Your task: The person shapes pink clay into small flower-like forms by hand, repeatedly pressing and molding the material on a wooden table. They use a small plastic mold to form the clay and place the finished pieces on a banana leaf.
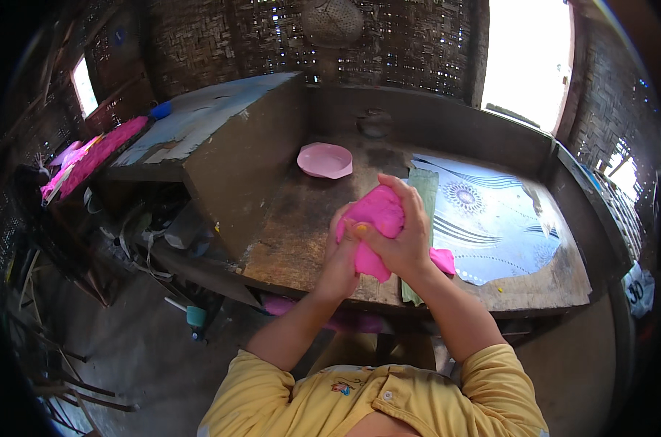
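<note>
Both hands are wrapped round a bright pink lump of modelling dough (380, 210), held up over the wooden table's front part. My left hand (337, 255) presses it from the left, its fingers partly hidden behind the lump. My right hand (405, 237) cups the other side, its thumb lying across the front of the dough. A flap of dough hangs below the thumbs. Just beyond my right wrist, a smaller pink piece (442, 260) lies on the table, partly covered by my arm. A green strip (423, 189) runs under my right hand.
A pink bowl (325, 160) stands farther back on the wooden table (290, 251). At the right lies a torn light-blue patterned sheet (483, 226). A raised wooden box (247, 160) borders the left side; low boards edge the back and right. A dark round object (374, 124) sits behind the bowl.
</note>
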### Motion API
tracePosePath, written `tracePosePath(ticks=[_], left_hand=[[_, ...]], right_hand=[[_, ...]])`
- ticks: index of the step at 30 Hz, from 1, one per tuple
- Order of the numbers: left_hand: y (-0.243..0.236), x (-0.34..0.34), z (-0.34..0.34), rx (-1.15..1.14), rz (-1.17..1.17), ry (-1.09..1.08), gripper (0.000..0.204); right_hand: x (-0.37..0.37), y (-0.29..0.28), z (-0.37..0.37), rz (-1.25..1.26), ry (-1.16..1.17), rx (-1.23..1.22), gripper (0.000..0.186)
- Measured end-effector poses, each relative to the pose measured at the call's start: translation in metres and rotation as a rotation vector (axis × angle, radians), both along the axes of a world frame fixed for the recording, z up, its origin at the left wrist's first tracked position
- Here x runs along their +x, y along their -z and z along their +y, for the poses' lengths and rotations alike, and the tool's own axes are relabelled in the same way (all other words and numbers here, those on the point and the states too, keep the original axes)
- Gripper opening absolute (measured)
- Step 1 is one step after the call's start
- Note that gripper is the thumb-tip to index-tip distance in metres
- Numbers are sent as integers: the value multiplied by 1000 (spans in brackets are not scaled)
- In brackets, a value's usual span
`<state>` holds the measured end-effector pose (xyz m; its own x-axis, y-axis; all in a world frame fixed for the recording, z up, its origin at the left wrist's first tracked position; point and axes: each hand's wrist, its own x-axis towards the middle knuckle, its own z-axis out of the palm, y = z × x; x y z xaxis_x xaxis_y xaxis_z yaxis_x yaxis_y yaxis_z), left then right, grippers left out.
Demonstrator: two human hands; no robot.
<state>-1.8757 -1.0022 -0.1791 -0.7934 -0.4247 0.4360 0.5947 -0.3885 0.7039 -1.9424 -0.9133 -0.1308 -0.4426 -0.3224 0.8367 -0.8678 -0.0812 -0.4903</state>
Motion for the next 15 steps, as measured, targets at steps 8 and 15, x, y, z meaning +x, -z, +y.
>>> tracePosePath(ticks=[8,15], left_hand=[[-8,4,2,-468,-142,-315,49],[-18,10,-5,-1150,115,-698,54]], right_hand=[[-12,0,-7,-740,-381,-376,24],[-31,6,-17,-1217,-596,-533,24]])
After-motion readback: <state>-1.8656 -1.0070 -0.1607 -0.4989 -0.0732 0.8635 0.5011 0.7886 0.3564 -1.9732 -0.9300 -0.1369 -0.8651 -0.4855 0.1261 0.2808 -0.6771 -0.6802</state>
